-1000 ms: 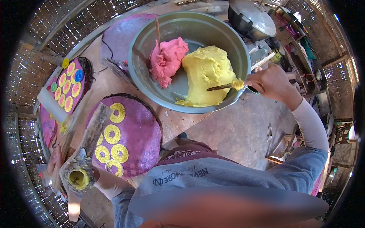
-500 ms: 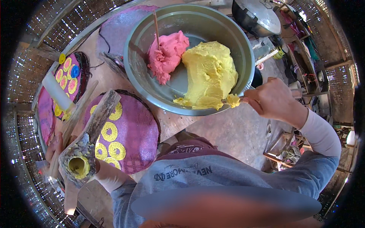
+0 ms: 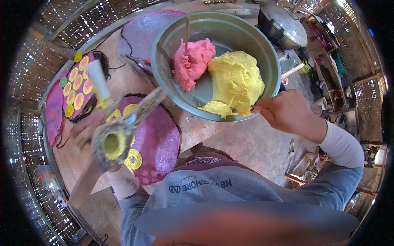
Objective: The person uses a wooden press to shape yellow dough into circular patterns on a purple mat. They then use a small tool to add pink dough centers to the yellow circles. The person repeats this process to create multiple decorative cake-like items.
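My left hand (image 3: 82,129), smeared by motion, is closed round a rough wooden dough press (image 3: 143,108). The press has a round hole edged with yellow dough, and a pale plunger (image 3: 97,78) with dough on its end sticks up beside it. My right hand (image 3: 289,110) pinches a thin handle at the near right rim of a grey-green basin (image 3: 215,18). The handle's far end is hidden in a mass of yellow dough (image 3: 236,78). Left of that sits a lump of pink dough (image 3: 193,61) with a stick (image 3: 187,33) standing in it.
A purple round mat (image 3: 158,139) with yellow dough rings lies below the press on the wooden table (image 3: 201,131). Farther left, another mat holds yellow-and-pink discs (image 3: 78,86). A bare purple mat (image 3: 143,30) lies behind. A lidded pot (image 3: 283,26) stands right of the basin.
My left hand and the press have moved right and slightly up, over the ringed mat. My right hand has shifted slightly, pressing the yellow dough at the rim. The view has shifted a little.
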{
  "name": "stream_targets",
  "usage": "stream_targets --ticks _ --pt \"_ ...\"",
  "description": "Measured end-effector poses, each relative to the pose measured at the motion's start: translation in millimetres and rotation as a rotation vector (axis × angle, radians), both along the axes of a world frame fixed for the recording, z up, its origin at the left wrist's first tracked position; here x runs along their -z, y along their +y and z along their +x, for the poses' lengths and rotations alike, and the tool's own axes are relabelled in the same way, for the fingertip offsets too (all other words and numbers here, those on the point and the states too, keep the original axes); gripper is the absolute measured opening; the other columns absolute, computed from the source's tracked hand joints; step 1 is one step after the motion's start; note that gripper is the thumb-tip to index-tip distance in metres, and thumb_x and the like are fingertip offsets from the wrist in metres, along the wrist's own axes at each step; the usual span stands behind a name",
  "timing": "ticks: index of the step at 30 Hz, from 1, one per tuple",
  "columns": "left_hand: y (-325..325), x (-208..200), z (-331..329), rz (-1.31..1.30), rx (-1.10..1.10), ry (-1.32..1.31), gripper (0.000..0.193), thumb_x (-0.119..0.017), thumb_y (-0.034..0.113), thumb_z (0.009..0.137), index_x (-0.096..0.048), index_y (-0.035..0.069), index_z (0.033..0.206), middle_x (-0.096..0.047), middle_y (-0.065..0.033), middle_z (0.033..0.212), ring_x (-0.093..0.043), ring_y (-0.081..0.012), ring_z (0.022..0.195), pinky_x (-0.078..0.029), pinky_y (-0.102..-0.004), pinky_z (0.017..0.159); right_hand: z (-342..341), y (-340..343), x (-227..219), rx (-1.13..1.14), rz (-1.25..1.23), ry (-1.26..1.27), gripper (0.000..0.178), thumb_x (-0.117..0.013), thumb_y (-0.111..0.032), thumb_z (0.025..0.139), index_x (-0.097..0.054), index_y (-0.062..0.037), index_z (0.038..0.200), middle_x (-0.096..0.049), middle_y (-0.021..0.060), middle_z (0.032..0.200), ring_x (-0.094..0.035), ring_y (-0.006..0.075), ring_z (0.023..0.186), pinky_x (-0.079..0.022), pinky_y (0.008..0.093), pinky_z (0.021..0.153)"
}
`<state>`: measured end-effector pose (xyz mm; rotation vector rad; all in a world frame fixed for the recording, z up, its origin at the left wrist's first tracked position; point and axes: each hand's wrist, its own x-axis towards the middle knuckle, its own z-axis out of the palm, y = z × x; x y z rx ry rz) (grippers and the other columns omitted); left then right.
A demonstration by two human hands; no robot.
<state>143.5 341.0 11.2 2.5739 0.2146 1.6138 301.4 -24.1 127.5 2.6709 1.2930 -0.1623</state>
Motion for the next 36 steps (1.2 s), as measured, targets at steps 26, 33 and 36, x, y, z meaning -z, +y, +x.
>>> stream_targets --ticks 26,33,36 --pt "-30.6 -61.5 5.6 -0.198 0.058 0.274 0.029 -0.069 0.028 0.062 -0.061 0.016 0.088 -0.051 -0.0087 0.09 -0.052 -0.0291 0.082 -0.041 -0.0406 0.066 -113.1 117.5 -4.1 -0.401 0.484 -0.484 0.032 -0.055 -0.016 0.076 -0.053 -0.009 0.107 -0.049 0.0035 0.063 -0.056 0.0183 0.049 -0.043 0.03 0.042" --pt "-7.7 -48.9 -12.1 -0.726 0.557 -0.042 0.033 -0.07 0.015 0.071 -0.058 0.005 0.099 -0.059 -0.0064 0.096 -0.058 -0.0219 0.087 -0.044 -0.0349 0.079 -113.9 70.0 -17.7 -0.171 0.763 -0.276 0.024 -0.06 -0.011 0.08 -0.06 -0.0061 0.103 -0.059 0.013 0.071 -0.062 0.0218 0.06 -0.046 0.0327 0.05" --pt "-16.7 -46.5 -4.4 -0.55 0.345 -0.14 0.039 -0.071 0.001 0.067 -0.057 0.002 0.103 -0.061 -0.0062 0.097 -0.059 -0.0173 0.089 -0.046 -0.0312 0.081 -92.0 86.8 27.4 -0.1 1.085 -0.193 0.025 -0.06 -0.009 0.078 -0.061 -0.0085 0.103 -0.062 0.0091 0.072 -0.061 0.0254 0.058 -0.046 0.0354 0.05"
